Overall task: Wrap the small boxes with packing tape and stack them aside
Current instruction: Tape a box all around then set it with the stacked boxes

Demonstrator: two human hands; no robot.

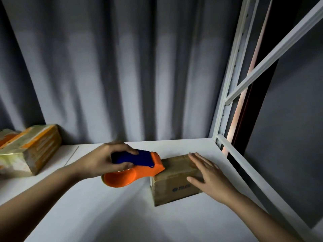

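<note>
A small brown box (176, 179) sits on the white bench (104, 215), toward its right edge and a little back from the far right corner. The right hand (208, 177) lies flat on the box's top, fingers straight and spread, pressing it down without gripping. The left hand (106, 158) is curled round the blue handle of an orange tape dispenser (134, 169), whose nose touches the box's top left edge. The two hands are apart, one at each end of the box.

The step in hand looks like laying a strip across the top. To do it well, the right hand should bear down firmly enough that the box does not slide toward the bench edge when the dispenser pulls. The nose should stay low and pressed against the cardboard so the tape sticks as it runs, and the pull should go straight along the box rather than drifting off a side. As the dispenser nears the right hand, those fingers will need to shift clear or the tape will catch them. Whether tape is already stuck to the box here I cannot tell; the surface is dim and slightly blurred.

At the far left corner of the bench sit wrapped boxes (29, 152), well apart from the work, likely the place to stack this one.
</note>
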